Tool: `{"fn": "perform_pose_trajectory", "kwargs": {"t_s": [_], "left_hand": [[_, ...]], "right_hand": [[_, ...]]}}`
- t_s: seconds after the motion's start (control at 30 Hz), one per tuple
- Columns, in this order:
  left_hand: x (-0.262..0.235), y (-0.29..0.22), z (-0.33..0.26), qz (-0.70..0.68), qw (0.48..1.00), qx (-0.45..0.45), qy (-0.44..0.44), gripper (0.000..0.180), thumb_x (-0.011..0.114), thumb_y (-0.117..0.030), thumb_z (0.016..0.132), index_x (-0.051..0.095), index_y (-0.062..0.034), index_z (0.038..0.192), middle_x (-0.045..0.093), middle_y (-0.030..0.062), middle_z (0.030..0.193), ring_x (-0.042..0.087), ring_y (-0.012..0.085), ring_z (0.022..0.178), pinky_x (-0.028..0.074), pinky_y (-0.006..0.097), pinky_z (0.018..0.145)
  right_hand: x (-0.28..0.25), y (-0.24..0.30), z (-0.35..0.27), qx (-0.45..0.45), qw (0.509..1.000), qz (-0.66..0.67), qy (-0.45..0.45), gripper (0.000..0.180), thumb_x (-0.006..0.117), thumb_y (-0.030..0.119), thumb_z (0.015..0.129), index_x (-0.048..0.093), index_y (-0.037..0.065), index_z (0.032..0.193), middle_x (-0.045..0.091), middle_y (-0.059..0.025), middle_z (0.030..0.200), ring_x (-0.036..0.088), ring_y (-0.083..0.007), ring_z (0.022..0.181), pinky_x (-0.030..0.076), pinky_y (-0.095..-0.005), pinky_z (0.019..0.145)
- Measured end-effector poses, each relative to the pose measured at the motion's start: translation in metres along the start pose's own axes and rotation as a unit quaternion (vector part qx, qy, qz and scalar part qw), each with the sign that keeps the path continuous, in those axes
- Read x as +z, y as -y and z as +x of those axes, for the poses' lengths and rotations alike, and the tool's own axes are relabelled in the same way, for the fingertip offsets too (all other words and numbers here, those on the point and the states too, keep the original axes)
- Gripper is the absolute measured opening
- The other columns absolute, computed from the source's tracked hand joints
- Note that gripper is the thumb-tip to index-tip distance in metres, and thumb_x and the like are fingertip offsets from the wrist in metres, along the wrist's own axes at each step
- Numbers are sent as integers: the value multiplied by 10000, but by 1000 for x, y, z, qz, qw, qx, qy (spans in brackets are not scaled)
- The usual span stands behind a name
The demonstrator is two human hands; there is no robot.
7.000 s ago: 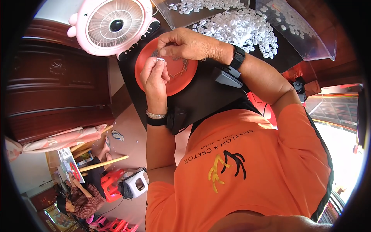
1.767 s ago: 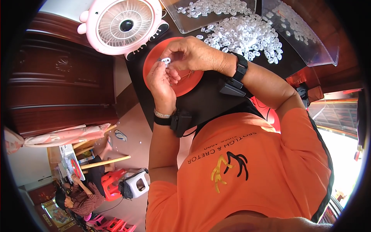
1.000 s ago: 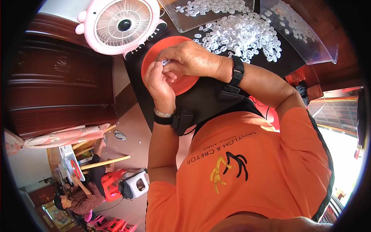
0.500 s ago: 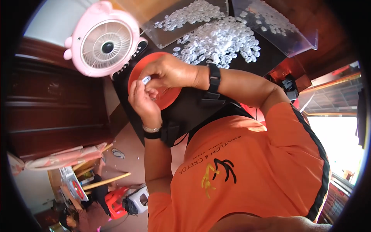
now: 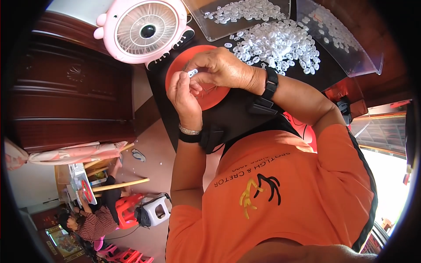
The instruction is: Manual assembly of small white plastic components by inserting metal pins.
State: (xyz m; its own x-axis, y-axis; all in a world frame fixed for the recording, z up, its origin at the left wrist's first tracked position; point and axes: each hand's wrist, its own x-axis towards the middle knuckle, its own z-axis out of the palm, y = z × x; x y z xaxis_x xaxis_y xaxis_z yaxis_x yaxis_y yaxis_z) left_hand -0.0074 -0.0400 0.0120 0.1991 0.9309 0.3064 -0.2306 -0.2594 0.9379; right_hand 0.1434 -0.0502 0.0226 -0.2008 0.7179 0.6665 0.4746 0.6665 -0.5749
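Observation:
Over a round red-orange dish [image 5: 218,100], my left hand [image 5: 187,103] pinches a small white oval piece [image 5: 192,72] with dark holes. My right hand [image 5: 228,68] meets it from the other side, its bent fingers closed at the piece; whether they also hold something small is hidden. Thin, pin-like bits [image 5: 209,89] lie in the dish, partly covered by my hands. Behind the dish, to the right, a heap of similar white oval pieces [image 5: 276,48] is spread on the black tabletop [image 5: 232,115].
A pink fan [image 5: 147,30] stands left of the dish. Clear plastic bins hold more white pieces [image 5: 247,11] at the back and back right [image 5: 351,57]. Lower left, another person [image 5: 98,221] sits by red and white stools [image 5: 158,214]. A slipper [image 5: 138,155] lies on the floor.
The whole view has shifted, so the table and hands appear farther right and slightly higher. Both hands stay together at the white piece over the dish.

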Motion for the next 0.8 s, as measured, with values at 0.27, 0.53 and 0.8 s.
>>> {"fn": "perform_pose_trajectory", "kwargs": {"t_s": [0.27, 0.53, 0.8], "left_hand": [[2, -3, 2, -5, 1000, -13, -15, 242, 492, -228, 931, 535, -50, 773, 498, -13, 614, 467, 58, 523, 326, 191, 489], [2, 1, 2, -15, 1000, 20, 11, 189, 484, -203, 929, 536, -31, 868, 462, 5, 648, 457, 94, 540, 353, 217, 510], [0, -3, -2, 29, 999, -8, 12, 272, 424, -230, 930, 511, -66, 731, 457, -3, 610, 421, 79, 515, 304, 202, 491]], "right_hand": [[-2, 2, 3, -16, 1000, -24, 8, 268, 757, 168, 716, 654, 74, 946, 659, -88, 797, 653, -269, 756, 524, -333, 668], [-12, 9, 4, -82, 996, -33, -21, 307, 771, 177, 691, 666, 71, 959, 670, -101, 835, 654, -272, 729, 524, -340, 642], [-114, 53, 27, -114, 947, -241, -178, 268, 738, 248, 695, 682, 83, 899, 656, -113, 774, 628, -306, 650, 499, -377, 589]]}}
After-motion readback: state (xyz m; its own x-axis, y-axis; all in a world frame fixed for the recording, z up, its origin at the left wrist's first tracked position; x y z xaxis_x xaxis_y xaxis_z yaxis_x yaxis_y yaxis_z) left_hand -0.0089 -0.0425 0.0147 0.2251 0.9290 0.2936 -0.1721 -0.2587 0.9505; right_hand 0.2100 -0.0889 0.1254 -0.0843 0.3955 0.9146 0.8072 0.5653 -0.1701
